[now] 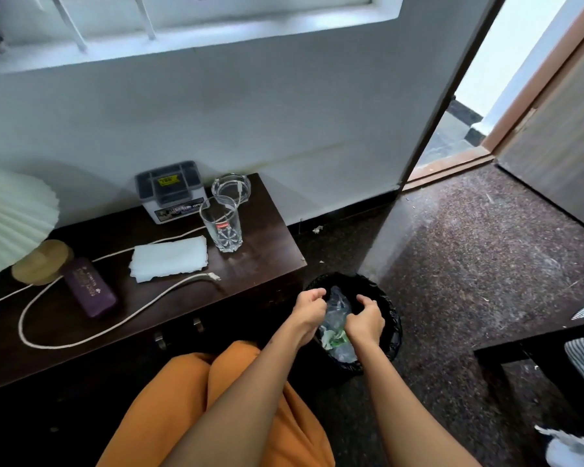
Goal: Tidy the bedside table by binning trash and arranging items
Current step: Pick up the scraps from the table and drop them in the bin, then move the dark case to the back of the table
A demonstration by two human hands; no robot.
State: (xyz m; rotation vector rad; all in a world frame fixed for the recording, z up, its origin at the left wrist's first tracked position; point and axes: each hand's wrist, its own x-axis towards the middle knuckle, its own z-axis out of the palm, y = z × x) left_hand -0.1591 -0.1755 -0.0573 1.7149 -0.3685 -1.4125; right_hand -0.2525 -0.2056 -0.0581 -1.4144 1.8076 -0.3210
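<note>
A black-lined bin [391, 310] stands on the floor at the right end of the dark wooden bedside table [270, 261]. Crumpled clear plastic [338, 306] and some green-white scraps lie in it. My left hand [309, 310] and my right hand [366, 320] hover over the bin's mouth on either side of the plastic, fingers curled. Whether either hand grips it is unclear. On the table are a folded white tissue [169, 259], a tall glass [221, 227], a glass ashtray [230, 187], a grey box [171, 193], a purple case [90, 288] and a looping white cable [81, 338].
A pleated white lamp [11, 217] on a wooden base occupies the table's left end. Dark furniture [533, 348] with striped fabric stands to the right of the bin. Beyond it is an open doorway [459, 136]. My orange-clad knees are below the table's front edge.
</note>
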